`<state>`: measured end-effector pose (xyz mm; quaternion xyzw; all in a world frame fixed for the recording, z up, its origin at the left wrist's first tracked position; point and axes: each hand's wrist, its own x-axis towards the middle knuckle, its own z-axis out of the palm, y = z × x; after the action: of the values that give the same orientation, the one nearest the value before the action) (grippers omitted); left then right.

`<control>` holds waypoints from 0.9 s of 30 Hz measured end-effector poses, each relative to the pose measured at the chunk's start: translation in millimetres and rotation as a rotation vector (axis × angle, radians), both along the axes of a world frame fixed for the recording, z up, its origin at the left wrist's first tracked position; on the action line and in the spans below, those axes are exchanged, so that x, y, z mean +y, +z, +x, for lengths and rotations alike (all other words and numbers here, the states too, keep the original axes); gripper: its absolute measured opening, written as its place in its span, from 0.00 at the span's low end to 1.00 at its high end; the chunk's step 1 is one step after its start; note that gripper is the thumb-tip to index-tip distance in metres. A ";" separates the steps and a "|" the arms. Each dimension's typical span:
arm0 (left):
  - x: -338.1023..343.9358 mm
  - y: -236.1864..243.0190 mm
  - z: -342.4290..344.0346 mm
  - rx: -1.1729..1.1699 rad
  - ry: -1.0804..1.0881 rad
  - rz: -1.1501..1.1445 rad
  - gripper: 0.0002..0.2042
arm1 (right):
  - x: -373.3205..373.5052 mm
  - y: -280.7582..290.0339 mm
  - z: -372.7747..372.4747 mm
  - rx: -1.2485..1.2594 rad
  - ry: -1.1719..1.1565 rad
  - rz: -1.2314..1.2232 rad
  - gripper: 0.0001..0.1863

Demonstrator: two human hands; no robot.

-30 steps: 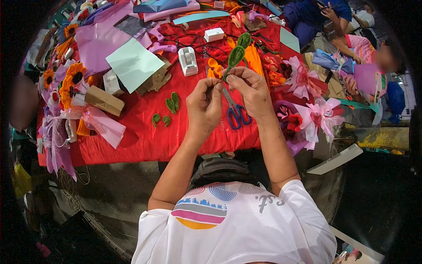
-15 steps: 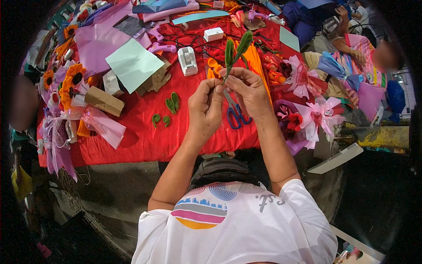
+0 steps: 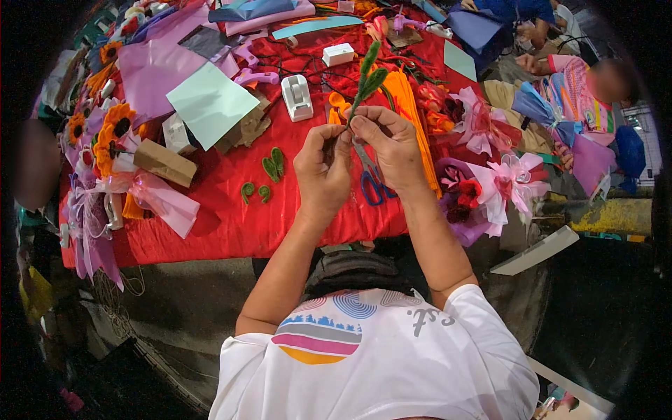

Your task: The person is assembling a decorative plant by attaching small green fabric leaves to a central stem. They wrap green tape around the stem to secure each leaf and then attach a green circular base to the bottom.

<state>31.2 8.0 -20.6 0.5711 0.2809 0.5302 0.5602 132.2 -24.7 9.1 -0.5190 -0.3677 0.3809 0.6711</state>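
Above a table with a red cloth (image 3: 224, 224) I hold a green pipe-cleaner stem with fuzzy leaves (image 3: 367, 77) upright. My right hand (image 3: 389, 145) pinches the stem just below the leaves. My left hand (image 3: 323, 168) grips the stem's lower end, fingers closed beside the right hand's thumb. Blue-handled scissors (image 3: 371, 183) lie on the cloth under my hands. Small green pipe-cleaner leaves and curls (image 3: 267, 173) lie to the left of my left hand.
A white tape dispenser (image 3: 297, 98), a pale green sheet (image 3: 210, 103), a small white box (image 3: 338, 54), orange paper (image 3: 409, 105), sunflower bouquets (image 3: 112, 136) at left and pink-wrapped bouquets (image 3: 500, 183) at right crowd the table. Another person sits at far right (image 3: 595, 84).
The green stem has swung from leaning right to nearly upright and sits a little left of where it was. Both hands stay together on it.
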 end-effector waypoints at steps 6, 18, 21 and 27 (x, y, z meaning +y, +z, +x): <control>0.0 4.4 -0.6 -0.062 -0.021 -0.021 0.03 | -1.0 2.8 3.8 0.116 0.073 0.038 0.08; -3.1 12.6 -9.8 -0.069 -0.202 -0.107 0.06 | -2.5 2.8 10.0 0.037 0.160 0.020 0.07; -3.6 13.8 -9.7 -0.047 -0.226 -0.141 0.06 | -1.8 -0.3 10.7 0.039 0.185 0.032 0.06; -3.8 3.9 1.8 -0.041 -0.072 -0.086 0.04 | 0.4 -3.6 2.8 0.023 0.069 0.004 0.05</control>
<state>33.0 4.2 -16.7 0.5453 0.2712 0.5088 0.6084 134.9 -24.3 5.5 -0.5001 -0.3785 0.4089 0.6629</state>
